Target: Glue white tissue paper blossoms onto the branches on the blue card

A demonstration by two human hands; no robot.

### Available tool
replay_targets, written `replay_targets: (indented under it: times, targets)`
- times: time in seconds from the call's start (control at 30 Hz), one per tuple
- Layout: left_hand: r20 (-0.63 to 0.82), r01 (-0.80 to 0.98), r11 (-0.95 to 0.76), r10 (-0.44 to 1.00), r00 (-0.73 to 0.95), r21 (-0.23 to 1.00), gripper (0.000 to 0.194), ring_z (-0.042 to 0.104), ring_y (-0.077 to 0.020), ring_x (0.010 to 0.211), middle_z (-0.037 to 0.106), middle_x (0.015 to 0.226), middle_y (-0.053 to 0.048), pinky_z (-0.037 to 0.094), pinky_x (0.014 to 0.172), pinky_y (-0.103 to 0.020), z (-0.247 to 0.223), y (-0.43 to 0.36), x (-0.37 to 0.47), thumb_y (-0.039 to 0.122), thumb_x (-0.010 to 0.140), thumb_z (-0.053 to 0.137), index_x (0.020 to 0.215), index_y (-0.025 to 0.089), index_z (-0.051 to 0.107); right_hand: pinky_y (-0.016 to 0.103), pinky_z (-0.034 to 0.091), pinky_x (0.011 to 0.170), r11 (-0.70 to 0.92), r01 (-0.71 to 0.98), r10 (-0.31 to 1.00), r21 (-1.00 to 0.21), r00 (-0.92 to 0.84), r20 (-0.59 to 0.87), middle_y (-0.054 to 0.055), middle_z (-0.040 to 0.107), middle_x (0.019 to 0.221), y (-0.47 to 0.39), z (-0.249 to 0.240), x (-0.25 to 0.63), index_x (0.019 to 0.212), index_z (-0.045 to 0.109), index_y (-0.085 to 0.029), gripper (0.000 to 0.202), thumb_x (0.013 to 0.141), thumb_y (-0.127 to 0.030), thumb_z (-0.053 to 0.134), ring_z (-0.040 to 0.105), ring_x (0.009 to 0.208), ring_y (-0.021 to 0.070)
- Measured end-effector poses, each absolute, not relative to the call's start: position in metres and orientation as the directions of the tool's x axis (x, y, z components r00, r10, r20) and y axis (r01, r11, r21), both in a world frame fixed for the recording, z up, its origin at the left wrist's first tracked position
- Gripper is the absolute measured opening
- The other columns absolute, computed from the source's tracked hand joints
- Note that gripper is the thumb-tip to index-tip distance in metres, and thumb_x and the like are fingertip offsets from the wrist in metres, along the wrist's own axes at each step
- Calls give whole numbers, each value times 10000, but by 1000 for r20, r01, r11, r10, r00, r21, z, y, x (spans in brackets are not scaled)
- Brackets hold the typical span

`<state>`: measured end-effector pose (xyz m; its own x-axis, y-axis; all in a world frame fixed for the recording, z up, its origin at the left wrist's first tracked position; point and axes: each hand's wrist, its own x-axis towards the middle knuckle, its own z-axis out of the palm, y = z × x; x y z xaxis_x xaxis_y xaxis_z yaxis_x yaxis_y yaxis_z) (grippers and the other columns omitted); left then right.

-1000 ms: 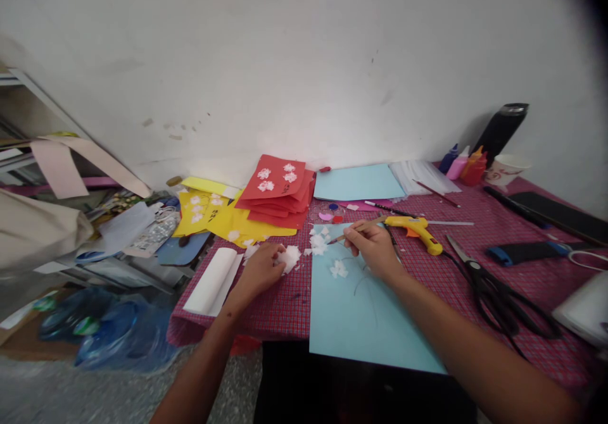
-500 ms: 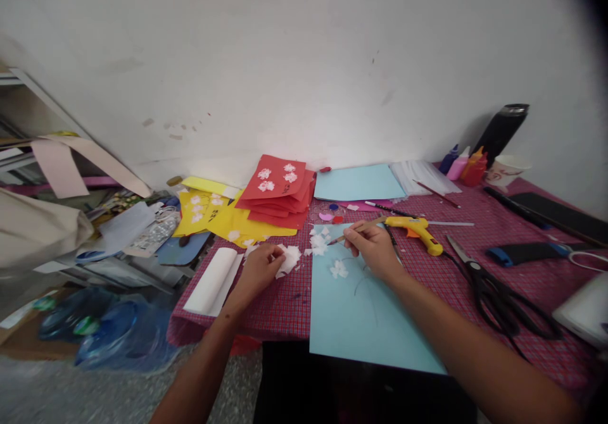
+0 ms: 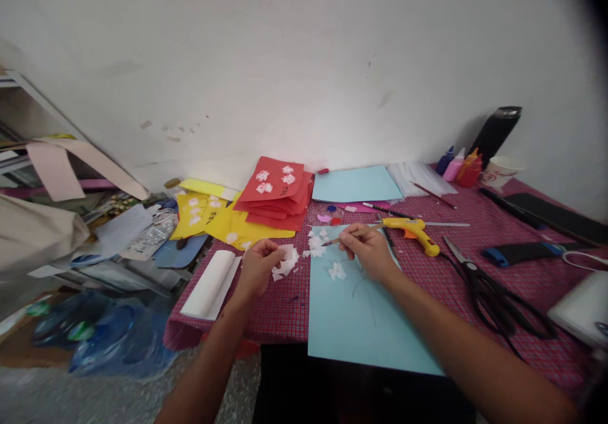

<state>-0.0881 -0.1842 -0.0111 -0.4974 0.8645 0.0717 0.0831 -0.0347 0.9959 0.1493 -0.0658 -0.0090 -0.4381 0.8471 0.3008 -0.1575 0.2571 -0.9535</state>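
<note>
My right hand is closed on a thin brush. The brush tip points left, at white paper scraps lying on the upper left edge of a light blue sheet. A white paper flower and thin drawn lines are on the same sheet. My left hand has its thumb and finger pinched together, at the left side of a pile of white paper pieces. Whatever lies between those fingertips is too small to make out. Left of this hand is a white paper roll.
Behind stand red cards, yellow sheets and blue paper. On the right are a yellow glue gun, black scissors, a knife, paint bottles, a cup and a black flask.
My left hand has moved slightly left, its fingers a little higher beside the white pieces. The brush in my right hand has shifted slightly left, and the whole view has moved a little.
</note>
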Motion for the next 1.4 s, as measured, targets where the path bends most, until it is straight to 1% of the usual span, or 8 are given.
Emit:
replay_targets:
  times: [0.13, 0.27, 0.43, 0.83, 0.93, 1.1, 1.27, 1.4]
  targets:
    - [1, -151, -88, 867, -498, 985, 291, 563, -85, 536, 622, 687, 34, 461, 532, -213, -14, -172, -56, 319, 653, 777, 810, 167, 585, 244, 391, 460, 228, -222, 810, -948, -498, 311, 12, 664, 699, -69, -7, 150, 809, 622, -185, 234, 847, -414, 646, 505, 478, 100]
    - [-39, -257, -103, 869, -493, 961, 375, 617, -105, 640, 675, 820, -11, 506, 585, -230, -20, -164, -31, 325, 642, 797, 929, 159, 624, 247, 402, 442, 166, -257, 787, -952, -547, 285, 11, 676, 674, -72, -7, 147, 857, 647, -192, 246, 819, -433, 672, 512, 460, 109]
    - [-65, -288, -85, 877, -476, 954, 362, 624, -107, 680, 682, 833, -19, 522, 614, -231, -21, -164, -23, 304, 630, 816, 915, 148, 657, 235, 404, 430, 240, -191, 775, -952, -553, 307, 47, 671, 824, -74, -10, 143, 698, 705, -169, 285, 830, -418, 662, 504, 462, 72]
    - [-71, -305, -88, 879, -472, 948, 271, 632, -118, 668, 682, 824, -22, 522, 614, -249, -23, -167, -23, 266, 659, 751, 895, 160, 669, 219, 415, 432, 287, -135, 774, -948, -551, 313, 68, 682, 905, -72, -11, 143, 704, 741, -170, 299, 845, -414, 641, 508, 465, 62]
    - [-74, -338, -96, 886, -457, 936, 257, 638, -125, 686, 683, 798, -22, 518, 618, -243, -21, -167, -22, 214, 647, 729, 891, 158, 668, 222, 407, 434, 276, -141, 781, -951, -543, 308, 61, 681, 883, -71, -12, 143, 701, 732, -169, 294, 846, -408, 643, 508, 464, 64]
    - [-89, -406, -92, 910, -405, 909, 309, 640, -118, 726, 698, 867, -32, 517, 618, -224, -20, -168, -23, 206, 626, 788, 905, 164, 662, 232, 406, 436, 200, -197, 781, -960, -560, 277, 35, 672, 765, -70, -13, 142, 766, 716, -174, 255, 839, -411, 656, 507, 459, 82]
    - [-101, -410, -83, 908, -407, 908, 304, 620, -103, 656, 665, 796, -7, 526, 595, -228, -21, -170, -24, 246, 621, 820, 869, 154, 670, 233, 405, 436, 206, -185, 748, -961, -603, 276, 47, 683, 813, -70, -14, 142, 738, 729, -174, 271, 837, -416, 657, 515, 461, 75]
    - [-113, -395, -63, 907, -405, 916, 283, 640, -120, 688, 668, 775, -19, 528, 599, -222, -21, -171, -23, 254, 622, 830, 838, 136, 691, 232, 410, 442, 204, -174, 730, -963, -628, 268, 54, 684, 815, -71, -14, 142, 738, 731, -165, 281, 850, -409, 648, 523, 468, 75]
